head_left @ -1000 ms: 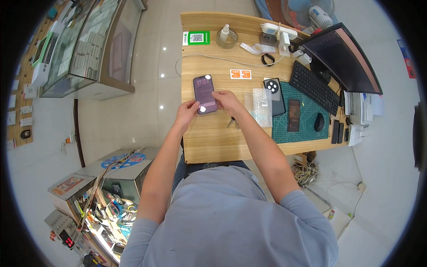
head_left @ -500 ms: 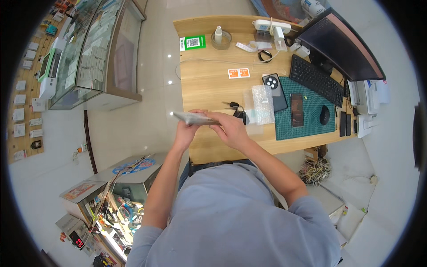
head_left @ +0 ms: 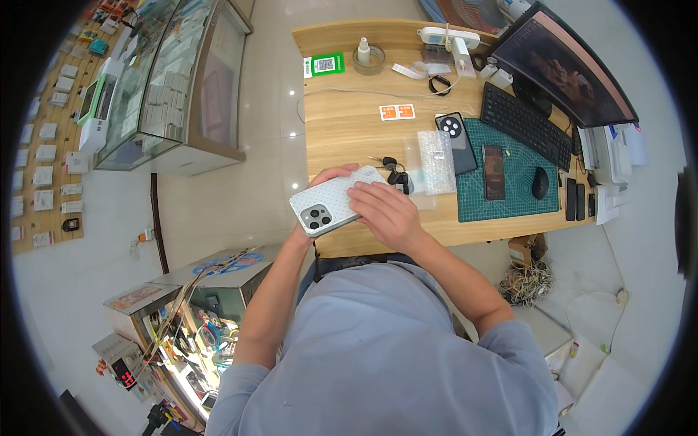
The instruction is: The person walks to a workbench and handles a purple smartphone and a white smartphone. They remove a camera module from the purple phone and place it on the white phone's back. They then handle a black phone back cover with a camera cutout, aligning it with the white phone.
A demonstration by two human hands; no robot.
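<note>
A phone is turned back up, showing a white dotted back and a dark triple-lens camera at its lower left. My left hand grips it from underneath and its far edge, mostly hidden by it. My right hand lies over the back with its fingers resting on the phone. Just beyond, a bunch of black keys lies on the wooden desk, beside a clear bubble sheet, which partly covers a dark phone with a round camera module.
At the right are a green cutting mat with another phone, a keyboard, a mouse and a monitor. A power strip and tape roll sit at the back; a glass cabinet stands left.
The held phone has flipped from screen up, through edge-on, to back up. My right hand has moved from its side onto its back, and the keys have come into sight.
</note>
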